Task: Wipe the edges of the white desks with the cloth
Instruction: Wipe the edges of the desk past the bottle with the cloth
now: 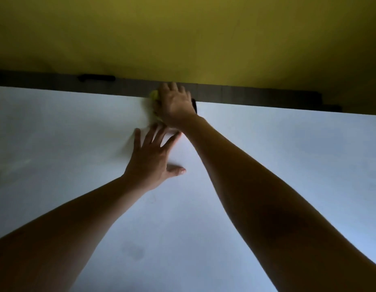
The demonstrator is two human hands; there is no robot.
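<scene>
The white desk [267, 144] fills the lower view, and its far edge meets a dark strip [256, 94]. My right hand [175, 105] reaches to that far edge and presses down on a yellow-green cloth [154, 96]. Only a blurred part of the cloth shows at the hand's left side. The fingers lie over the cloth toward the edge. My left hand [150, 160] rests flat on the desk just nearer, with its fingers spread and nothing in it.
A yellow wall [183, 39] rises behind the dark strip. A black elongated piece [96, 77] sits on the strip to the left. A small dark object [194, 105] shows beside my right hand.
</scene>
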